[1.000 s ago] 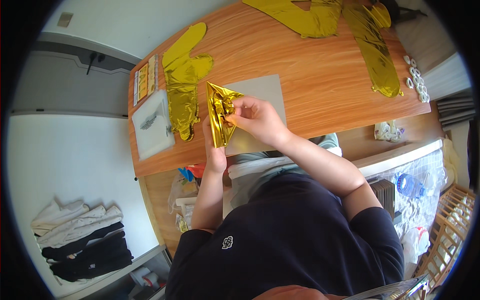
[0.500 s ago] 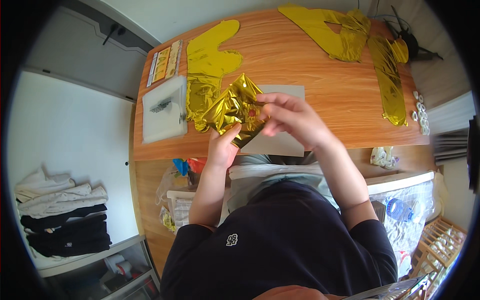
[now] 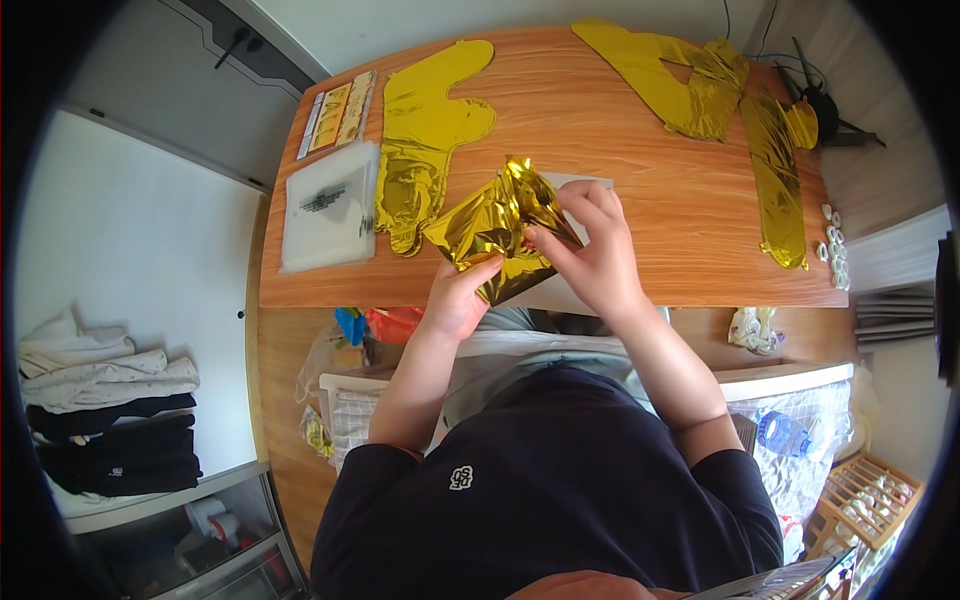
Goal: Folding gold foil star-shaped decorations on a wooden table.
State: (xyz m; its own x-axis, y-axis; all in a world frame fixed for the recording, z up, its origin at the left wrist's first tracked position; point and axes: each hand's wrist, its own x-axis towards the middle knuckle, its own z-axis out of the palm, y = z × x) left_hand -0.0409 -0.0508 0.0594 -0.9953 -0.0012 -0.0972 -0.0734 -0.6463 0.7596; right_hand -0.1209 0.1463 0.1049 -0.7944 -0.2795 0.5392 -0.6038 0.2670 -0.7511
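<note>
A crumpled, folded gold foil balloon (image 3: 490,230) is held up over the near edge of the wooden table. My left hand (image 3: 462,295) grips its lower left side, thumb on top. My right hand (image 3: 597,245) pinches its right side between thumb and fingers. A small red spot shows by the right thumb; I cannot make out what it is. Beneath the foil, partly covered, lies a grey-white sheet (image 3: 560,293). Just beyond my left hand a flat gold foil balloon (image 3: 425,110) rests on the table.
More flat gold foil balloons (image 3: 690,85) (image 3: 778,190) lie at the far right, near a black stand (image 3: 820,100). White tape rolls (image 3: 835,250) sit at the right edge. Clear plastic bags (image 3: 325,215) and a printed packet (image 3: 335,115) are at the left. A wrapped water bottle (image 3: 785,432) is below.
My right hand has closed in on the foil balloon's right side, its fingers now gripping it. The foil has opened out slightly and tilted. The whole view has shifted a little.
</note>
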